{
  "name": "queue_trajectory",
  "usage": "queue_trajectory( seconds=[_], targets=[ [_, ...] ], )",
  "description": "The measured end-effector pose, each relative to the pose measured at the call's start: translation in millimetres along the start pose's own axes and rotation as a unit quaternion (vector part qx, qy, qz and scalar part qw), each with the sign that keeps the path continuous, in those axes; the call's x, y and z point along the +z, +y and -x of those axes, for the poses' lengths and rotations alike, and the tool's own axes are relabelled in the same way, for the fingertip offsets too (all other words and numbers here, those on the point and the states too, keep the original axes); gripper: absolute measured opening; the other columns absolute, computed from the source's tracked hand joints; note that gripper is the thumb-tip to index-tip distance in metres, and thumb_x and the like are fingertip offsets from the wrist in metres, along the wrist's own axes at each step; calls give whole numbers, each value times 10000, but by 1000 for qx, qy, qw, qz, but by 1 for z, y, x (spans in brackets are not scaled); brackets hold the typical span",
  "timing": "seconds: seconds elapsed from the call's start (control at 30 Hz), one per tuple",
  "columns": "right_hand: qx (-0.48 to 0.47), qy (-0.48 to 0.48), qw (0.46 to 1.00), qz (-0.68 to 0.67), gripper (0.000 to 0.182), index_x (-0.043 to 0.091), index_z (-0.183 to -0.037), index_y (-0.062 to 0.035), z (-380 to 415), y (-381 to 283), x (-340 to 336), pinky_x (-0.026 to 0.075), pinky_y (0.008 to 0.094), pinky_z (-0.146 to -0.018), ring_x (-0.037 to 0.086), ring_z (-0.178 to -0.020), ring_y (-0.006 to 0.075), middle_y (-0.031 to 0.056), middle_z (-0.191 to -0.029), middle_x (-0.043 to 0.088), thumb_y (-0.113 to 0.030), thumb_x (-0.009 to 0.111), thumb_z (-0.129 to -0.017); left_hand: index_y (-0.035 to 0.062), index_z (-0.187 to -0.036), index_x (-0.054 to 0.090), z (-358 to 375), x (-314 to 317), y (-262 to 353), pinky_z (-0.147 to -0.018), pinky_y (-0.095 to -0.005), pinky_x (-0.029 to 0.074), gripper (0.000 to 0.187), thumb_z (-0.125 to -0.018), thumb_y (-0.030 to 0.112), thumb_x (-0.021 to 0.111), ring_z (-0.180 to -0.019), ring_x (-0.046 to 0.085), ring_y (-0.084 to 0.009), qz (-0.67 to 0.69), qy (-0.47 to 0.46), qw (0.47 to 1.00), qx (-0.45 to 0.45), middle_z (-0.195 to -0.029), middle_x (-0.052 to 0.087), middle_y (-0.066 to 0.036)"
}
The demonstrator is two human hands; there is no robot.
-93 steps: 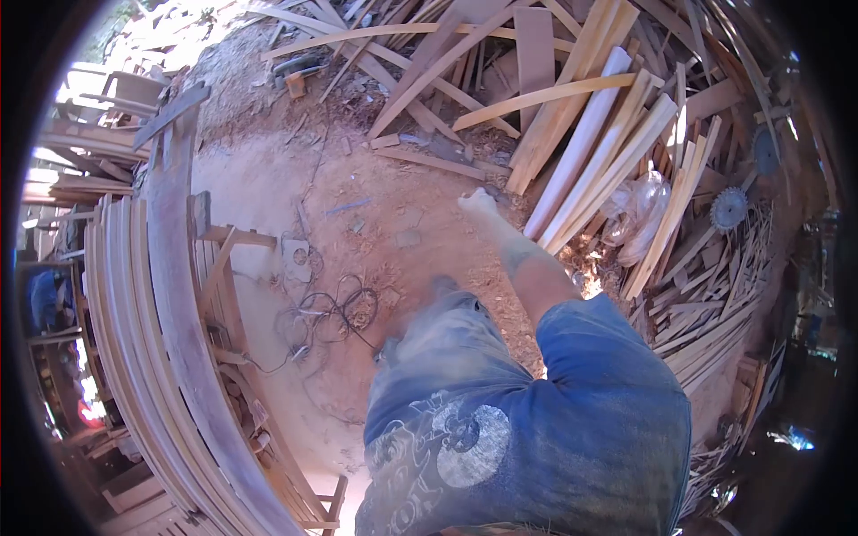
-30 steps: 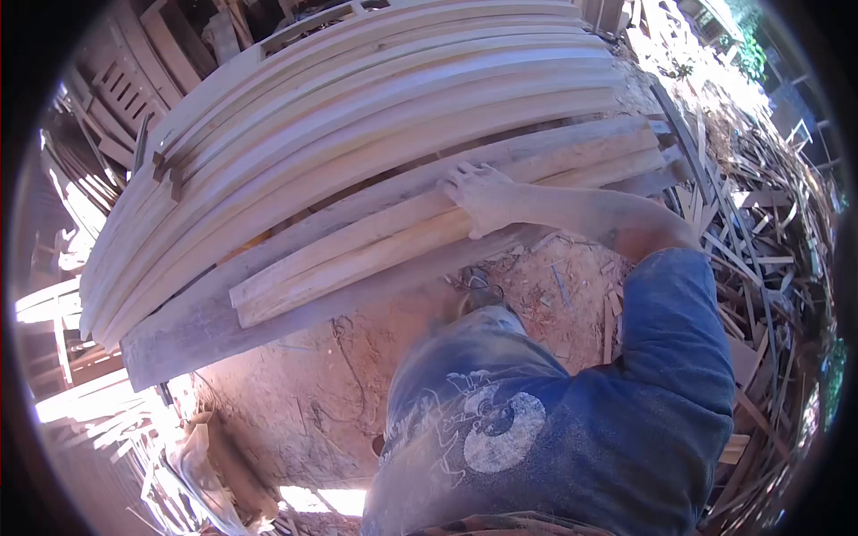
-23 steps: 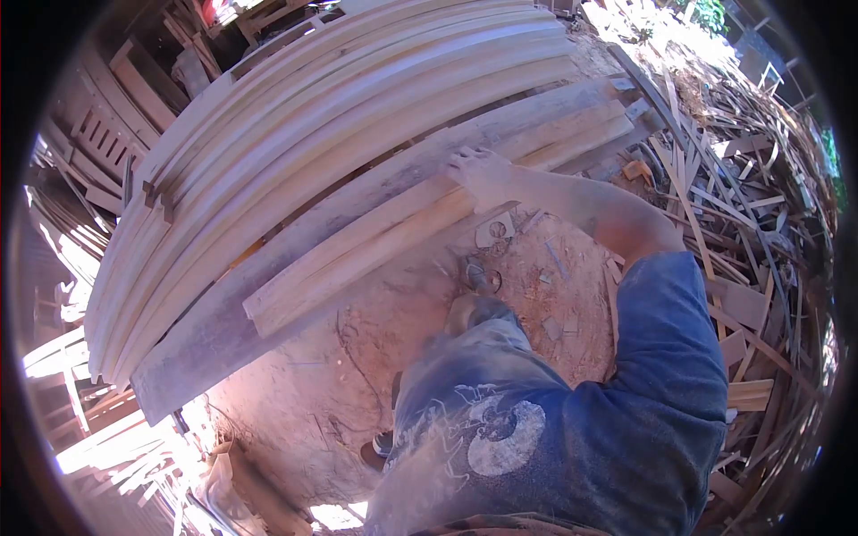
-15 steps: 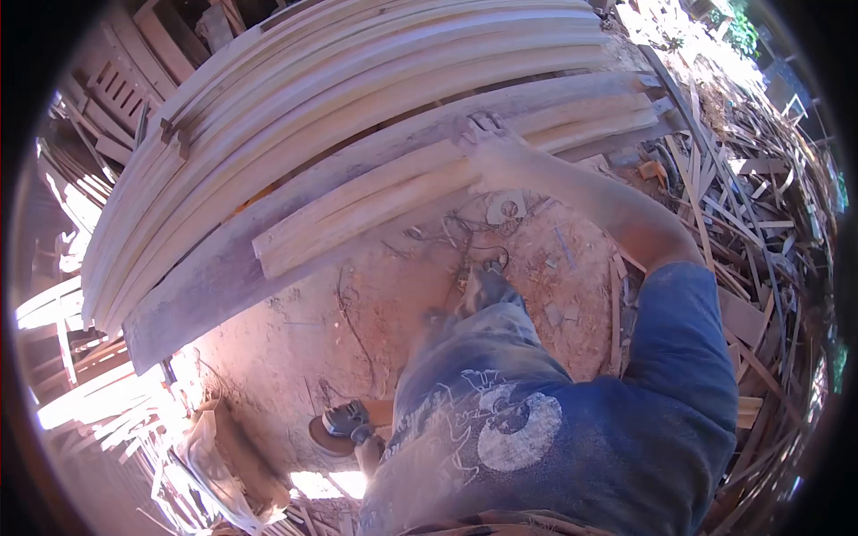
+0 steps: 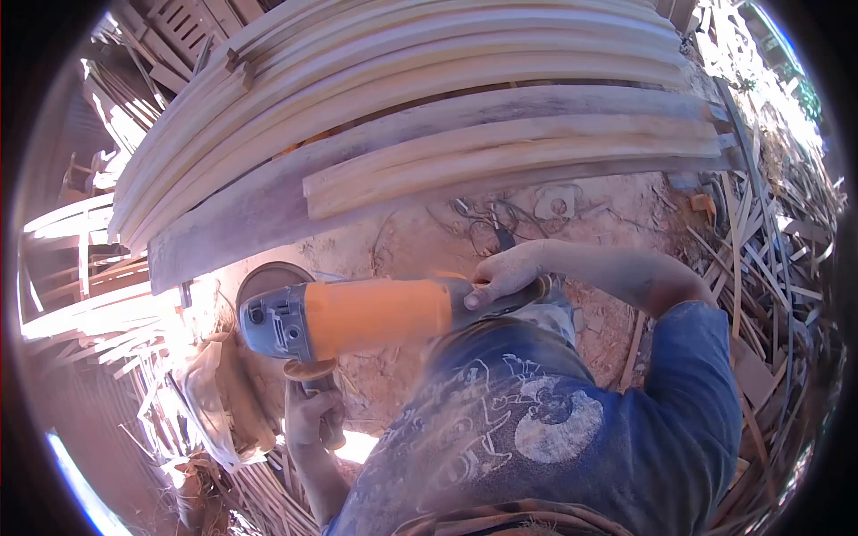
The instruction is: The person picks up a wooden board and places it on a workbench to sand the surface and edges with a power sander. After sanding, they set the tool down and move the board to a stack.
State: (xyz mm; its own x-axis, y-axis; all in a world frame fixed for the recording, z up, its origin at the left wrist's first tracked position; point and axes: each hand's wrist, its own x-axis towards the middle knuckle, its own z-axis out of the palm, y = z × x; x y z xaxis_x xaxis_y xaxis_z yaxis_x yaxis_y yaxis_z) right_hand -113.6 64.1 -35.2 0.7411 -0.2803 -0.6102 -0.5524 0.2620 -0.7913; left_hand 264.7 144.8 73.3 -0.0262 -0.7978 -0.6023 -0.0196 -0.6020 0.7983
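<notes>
A large angle grinder (image 5: 375,317) with an orange body and grey head lies level in front of my torso, its head toward the left. My right hand (image 5: 509,272) is closed around its dark rear handle. Below the head, my left hand (image 5: 313,413) wraps the side handle (image 5: 313,368). A round brown disc (image 5: 279,279) shows partly behind the grinder's head. Beyond the tool, a short curved piece of pale wood (image 5: 518,147) rests on a dusty grey board (image 5: 223,214), apart from both hands.
Several long curved wooden strips (image 5: 429,67) are stacked behind the board. Cables (image 5: 509,219) trail over the dusty floor (image 5: 617,201). Heaps of wood offcuts (image 5: 760,268) lie at the right, and a pale sack (image 5: 214,397) stands at the lower left.
My right hand has left the pale wood and now grips the grinder's rear handle. The grinder has come up in front of me from low at my left side. The view has shifted.
</notes>
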Motion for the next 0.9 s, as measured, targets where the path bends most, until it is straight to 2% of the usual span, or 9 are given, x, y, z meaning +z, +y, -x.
queue_trajectory(
  seconds=[0.1, 0.23, 0.43, 0.53, 0.63, 0.67, 0.77, 0.83, 0.9],
  targets=[
    [19, 47, 998, -32, 872, 560, -1344, 42, 37, 18, 14, 423, 395, -1069, 546, -1283, 307, 224, -1336, 592, -715, 485, -919, -58, -1037, 530, -26, 30, 27, -394, -293, 443, 356, -705, -11, 651, -431, 538, -167, -91, -39, 995, 15, -629, 553, -78],
    [3, 133, 982, -133, 894, 528, -1371, 61, 69, 72, 4, 374, 383, -1116, 521, -1308, 292, 254, -1355, 567, -706, 503, -912, -1, -1068, 493, -70, 83, 38, -393, -291, 441, 417, -721, 31, 722, -433, 527, -150, -209, -104, 972, -11, -638, 539, -66],
    [3, 153, 974, -165, 834, 616, -1254, 55, 160, 147, -19, 522, 388, -877, 676, -1013, 262, 190, -1127, 694, -678, 599, -857, -18, -1063, 515, -112, 213, 63, -389, -287, 444, 395, -746, 43, 743, -420, 535, -136, -282, -180, 942, 4, -598, 553, -52],
    [-36, 286, 932, -221, 754, 715, -1018, 52, 235, 150, -7, 538, 387, -754, 691, -824, 238, 158, -907, 724, -669, 650, -808, -28, -1054, 542, -137, 283, 56, -416, -292, 464, 358, -757, 18, 738, -469, 566, -136, -307, -196, 931, 19, -661, 577, -48],
    [109, 380, 907, -144, 713, 703, -1006, 63, 303, 169, -7, 537, 388, -770, 695, -816, 262, 188, -867, 717, -619, 684, -801, -26, -1024, 554, -147, 370, 61, -422, -294, 472, 316, -769, 35, 730, -483, 576, -136, -312, -241, 919, 19, -661, 578, -44],
    [124, 366, 899, -208, 769, 597, -1219, 75, 324, 177, -4, 534, 397, -796, 707, -869, 302, 217, -960, 716, -583, 682, -829, -25, -1021, 556, -148, 402, 72, -420, -292, 470, 313, -768, 42, 729, -480, 574, -135, -339, -256, 905, 10, -653, 575, -43],
    [89, 486, 848, -193, 819, 475, -1357, 62, 379, 194, 10, 537, 407, -779, 707, -857, 317, 232, -1009, 712, -539, 694, -846, -35, -1029, 574, -165, 485, 72, -412, -281, 455, 318, -765, 74, 714, -472, 575, -135, -390, -291, 874, -8, -632, 580, -53],
    [140, 529, 803, -236, 799, 458, -1378, 52, 404, 207, 22, 538, 370, -674, 680, -743, 249, 202, -919, 700, -505, 700, -859, -39, -1103, 578, -173, 548, 72, -419, -286, 456, 387, -755, 80, 700, -480, 584, -135, -453, -343, 823, -1, -630, 585, -64],
    [164, 569, 747, -302, 785, 450, -1391, 42, 420, 228, 35, 531, 341, -630, 660, -702, 212, 184, -895, 687, -483, 704, -865, -11, -983, 610, -192, 610, 57, -451, -323, 491, 289, -724, 55, 721, -514, 615, -167, -503, -367, 779, 70, -666, 616, -78]
  ],
)
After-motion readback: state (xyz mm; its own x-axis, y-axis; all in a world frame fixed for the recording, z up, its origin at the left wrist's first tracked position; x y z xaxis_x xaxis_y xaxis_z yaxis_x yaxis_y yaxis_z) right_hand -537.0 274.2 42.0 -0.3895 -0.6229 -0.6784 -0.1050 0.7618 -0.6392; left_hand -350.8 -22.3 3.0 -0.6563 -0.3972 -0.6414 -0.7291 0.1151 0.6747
